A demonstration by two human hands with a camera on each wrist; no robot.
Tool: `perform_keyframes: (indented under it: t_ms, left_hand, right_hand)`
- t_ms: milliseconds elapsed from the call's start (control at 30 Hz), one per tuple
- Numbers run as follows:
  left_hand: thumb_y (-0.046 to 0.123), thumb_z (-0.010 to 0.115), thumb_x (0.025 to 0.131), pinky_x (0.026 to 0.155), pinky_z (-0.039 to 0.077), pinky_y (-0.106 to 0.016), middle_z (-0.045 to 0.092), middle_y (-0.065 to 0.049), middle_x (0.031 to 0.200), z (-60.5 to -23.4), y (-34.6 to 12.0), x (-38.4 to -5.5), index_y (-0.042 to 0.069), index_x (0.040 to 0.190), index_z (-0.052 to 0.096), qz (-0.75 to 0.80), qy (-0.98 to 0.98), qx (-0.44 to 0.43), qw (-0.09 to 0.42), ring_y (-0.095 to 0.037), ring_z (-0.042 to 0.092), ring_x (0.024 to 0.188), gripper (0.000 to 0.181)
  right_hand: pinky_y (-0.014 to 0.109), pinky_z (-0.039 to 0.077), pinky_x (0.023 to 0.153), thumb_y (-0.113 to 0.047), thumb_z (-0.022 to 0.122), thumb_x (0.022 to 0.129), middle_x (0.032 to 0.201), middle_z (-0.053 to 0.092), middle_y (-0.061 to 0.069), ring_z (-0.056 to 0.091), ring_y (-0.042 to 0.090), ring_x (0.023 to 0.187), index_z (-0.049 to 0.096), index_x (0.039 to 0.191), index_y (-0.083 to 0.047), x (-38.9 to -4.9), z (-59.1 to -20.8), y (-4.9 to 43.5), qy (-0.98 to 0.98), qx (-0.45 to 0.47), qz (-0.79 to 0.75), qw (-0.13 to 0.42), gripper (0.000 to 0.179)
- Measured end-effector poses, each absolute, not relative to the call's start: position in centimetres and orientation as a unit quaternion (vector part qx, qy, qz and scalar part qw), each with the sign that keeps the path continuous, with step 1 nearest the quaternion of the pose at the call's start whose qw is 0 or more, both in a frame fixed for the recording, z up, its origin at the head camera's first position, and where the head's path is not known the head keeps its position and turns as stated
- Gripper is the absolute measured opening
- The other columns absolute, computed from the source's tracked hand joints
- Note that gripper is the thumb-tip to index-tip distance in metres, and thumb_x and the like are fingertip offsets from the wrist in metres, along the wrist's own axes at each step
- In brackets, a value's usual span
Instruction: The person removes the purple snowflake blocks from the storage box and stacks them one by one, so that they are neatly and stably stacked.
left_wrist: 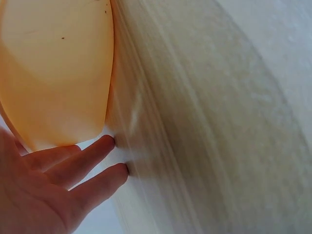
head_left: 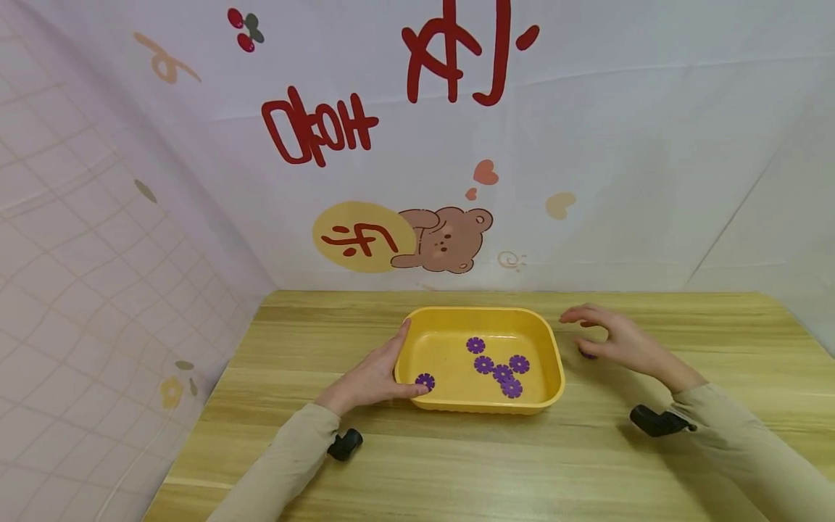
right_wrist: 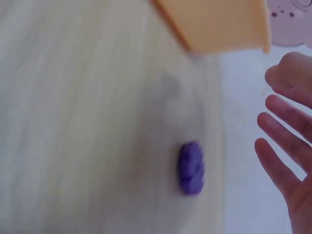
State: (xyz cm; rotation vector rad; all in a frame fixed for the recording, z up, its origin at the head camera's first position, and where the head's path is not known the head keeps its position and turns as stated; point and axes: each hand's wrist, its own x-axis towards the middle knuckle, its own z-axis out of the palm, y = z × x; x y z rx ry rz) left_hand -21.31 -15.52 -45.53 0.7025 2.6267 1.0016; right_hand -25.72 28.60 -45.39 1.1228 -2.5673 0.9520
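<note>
A yellow plastic tray (head_left: 479, 312) holds several purple snowflake discs (head_left: 483, 365). My left hand (head_left: 375, 373) grips its left side, with the thumb over the rim near one dark purple disc (head_left: 425, 382) and the fingers along the outer wall. In the left wrist view, those fingers (left_wrist: 97, 187) reach past the wall (left_wrist: 58, 83) to the table. To the right of the tray, my right hand (head_left: 620, 341) hangs with loosely bent fingers, holding nothing. Below it a purple piece (right_wrist: 191, 168) lies on the table, partly hidden in the head view and blurred in the right wrist view.
The wooden table (head_left: 470, 464) meets a white printed cloth (head_left: 620, 239) at the back. Another cloth with a grid pattern (head_left: 98, 304) hangs on the left. Black cameras (head_left: 659, 422) are strapped at both wrists.
</note>
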Motion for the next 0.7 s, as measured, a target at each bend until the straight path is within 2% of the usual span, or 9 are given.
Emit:
perform_keyframes:
  t_ms: [367,600,700]
  left_hand:
    - [0.052,0.077,0.077,0.11,0.027,-0.042,0.018,-0.013,0.158,-45.6,-15.7,-21.2,0.014,0.156,-0.004,0.318,0.912,0.232,0.115,-0.029,0.03,0.138,0.119]
    - [0.053,0.077,0.077,0.11,0.028,-0.042,0.019,-0.013,0.158,-45.5,-15.6,-21.1,0.014,0.156,-0.003,0.317,0.913,0.228,0.115,-0.029,0.032,0.138,0.119]
    - [0.055,0.076,0.076,0.108,0.032,-0.041,0.025,-0.016,0.155,-45.5,-15.6,-21.1,0.015,0.156,-0.003,0.314,0.914,0.229,0.114,-0.029,0.038,0.133,0.12]
  right_hand:
    - [0.042,0.052,0.083,0.004,0.069,0.086,0.114,0.065,0.007,0.059,0.024,0.105,0.064,0.116,-0.003,-26.7,-43.1,25.2,-0.854,0.402,0.323,0.073,0.031]
    - [0.042,0.051,0.085,0.002,0.067,0.088,0.113,0.066,0.009,0.06,0.023,0.105,0.065,0.115,-0.004,-27.3,-41.9,23.3,-0.846,0.414,0.331,0.063,0.028]
    - [0.041,0.051,0.085,0.001,0.067,0.088,0.112,0.067,0.007,0.06,0.022,0.105,0.066,0.115,-0.006,-27.5,-41.4,22.6,-0.842,0.421,0.332,0.06,0.027]
